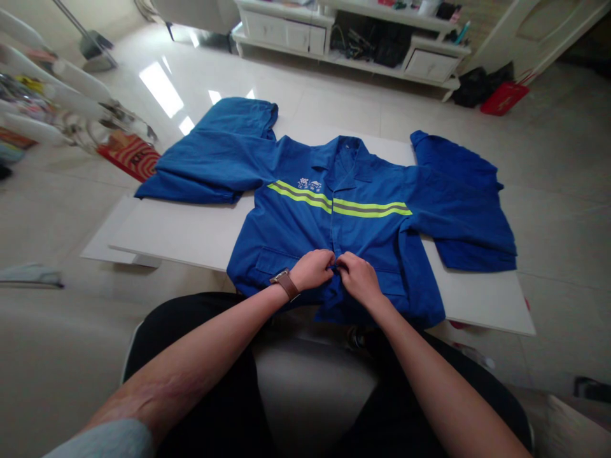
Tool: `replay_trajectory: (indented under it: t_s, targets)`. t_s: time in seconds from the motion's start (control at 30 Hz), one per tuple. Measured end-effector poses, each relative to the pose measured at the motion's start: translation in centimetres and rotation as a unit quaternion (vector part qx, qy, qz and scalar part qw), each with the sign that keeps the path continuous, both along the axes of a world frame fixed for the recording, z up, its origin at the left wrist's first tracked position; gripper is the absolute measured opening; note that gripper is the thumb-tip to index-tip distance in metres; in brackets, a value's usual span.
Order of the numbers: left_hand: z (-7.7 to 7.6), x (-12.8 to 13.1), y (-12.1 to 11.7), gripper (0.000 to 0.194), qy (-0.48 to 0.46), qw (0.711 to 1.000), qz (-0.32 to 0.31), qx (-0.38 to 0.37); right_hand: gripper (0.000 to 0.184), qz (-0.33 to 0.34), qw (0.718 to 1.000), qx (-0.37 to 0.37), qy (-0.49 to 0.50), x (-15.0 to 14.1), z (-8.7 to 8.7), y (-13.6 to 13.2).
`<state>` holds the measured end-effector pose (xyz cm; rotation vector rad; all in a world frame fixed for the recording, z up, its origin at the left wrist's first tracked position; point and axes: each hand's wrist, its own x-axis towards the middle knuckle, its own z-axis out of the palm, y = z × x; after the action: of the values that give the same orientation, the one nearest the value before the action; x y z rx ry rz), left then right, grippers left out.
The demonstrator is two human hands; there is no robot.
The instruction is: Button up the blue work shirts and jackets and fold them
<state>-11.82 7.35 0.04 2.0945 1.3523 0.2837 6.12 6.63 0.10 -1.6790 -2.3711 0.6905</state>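
A blue work jacket (305, 222) with a yellow and grey reflective band (372, 208) lies front side up, collar away from me and sleeves spread to both sides. My left hand (312, 268), with a brown-strapped watch (285, 284) on the wrist, pinches the jacket's front edge low on the placket. Close beside it, my right hand (357, 275) grips the opposite front edge, fingers bent together. The two hands almost meet at the middle of the jacket. Whatever small fastener may be between the fingertips is hidden. Below the hands the front hem parts slightly.
The jacket rests on a low white table (482, 299), its lower hem hanging past the near edge. A red patterned bag (131, 156) stands left of the table. Beyond are a white cabinet (286, 35) and a red bag (505, 97) on the tiled floor.
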Motion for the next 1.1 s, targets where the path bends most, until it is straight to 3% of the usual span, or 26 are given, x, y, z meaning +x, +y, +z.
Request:
replay_trajectory:
  t_s: [0.13,0.33,0.5,0.6,0.7,0.73,0.87,1.0,1.1]
  targets:
    - [0.4,0.0,-0.1,0.014,0.014,1.000,-0.003,0.005,0.012,-0.027,1.000,0.002,-0.004,-0.4,0.1,-0.2]
    - [0.9,-0.4,0.1,0.013,0.036,0.999,0.004,0.000,0.010,-0.120,0.991,0.040,0.045,0.1,0.7,0.7]
    - [1.0,-0.7,0.2,0.010,0.074,0.996,-0.014,-0.050,0.015,-0.095,0.979,0.024,0.176,0.2,0.6,1.1]
    - [1.2,-0.8,0.2,0.011,0.085,0.991,-0.031,-0.095,0.018,-0.072,0.981,0.002,0.182,-0.1,0.4,0.6]
    - [1.6,-0.9,0.4,0.003,0.074,0.987,-0.035,-0.136,0.005,-0.055,0.986,-0.010,0.156,-0.4,-0.1,0.1]
    - [1.8,-1.0,0.5,0.003,0.067,0.986,-0.031,-0.147,0.011,-0.053,0.988,-0.017,0.147,-0.4,-0.3,0.1]
    - [2.2,-1.0,0.7,0.016,0.029,0.985,0.010,-0.171,0.048,-0.067,0.989,-0.045,0.119,-0.2,-0.9,0.3]
    - [1.9,-0.8,1.0,0.016,-0.050,0.981,0.094,-0.163,0.044,-0.075,0.988,-0.039,0.130,0.0,-0.3,0.6]
    - [1.3,-0.3,1.2,0.017,-0.157,0.957,0.160,-0.184,0.032,-0.086,0.983,-0.011,0.160,-0.1,0.7,0.6]
